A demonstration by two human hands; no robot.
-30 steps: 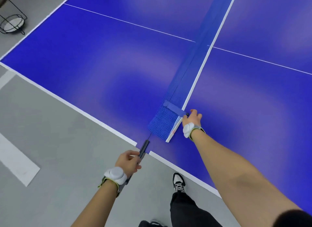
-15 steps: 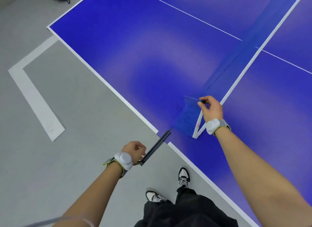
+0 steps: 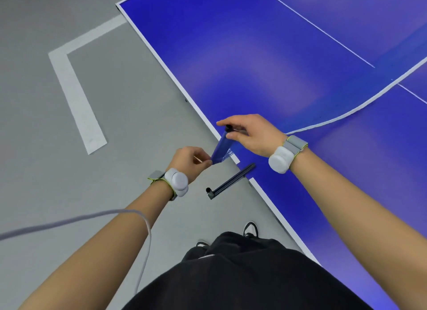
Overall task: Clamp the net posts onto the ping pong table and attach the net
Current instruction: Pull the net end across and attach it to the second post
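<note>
The blue net (image 3: pixel 360 95) with a white top band lies flat across the blue ping pong table (image 3: pixel 254 62). Its near end, a blue sleeve (image 3: pixel 220 148), is lifted beyond the table's side edge. My right hand (image 3: pixel 249 134) grips the top of that sleeve around a black rod tip. My left hand (image 3: pixel 190 163) pinches the sleeve's lower end. A black net post (image 3: pixel 231 181) sticks out from the table's edge just below my hands, with neither hand on it.
Grey floor with a white L-shaped line (image 3: pixel 74 97) lies to the left. My shoes (image 3: pixel 250 230) stand close to the table edge. A grey cable (image 3: pixel 92 217) loops across my left forearm.
My left hand has let go of the black post and taken the lower end of the net sleeve. My right hand has pulled the net end off the table toward me.
</note>
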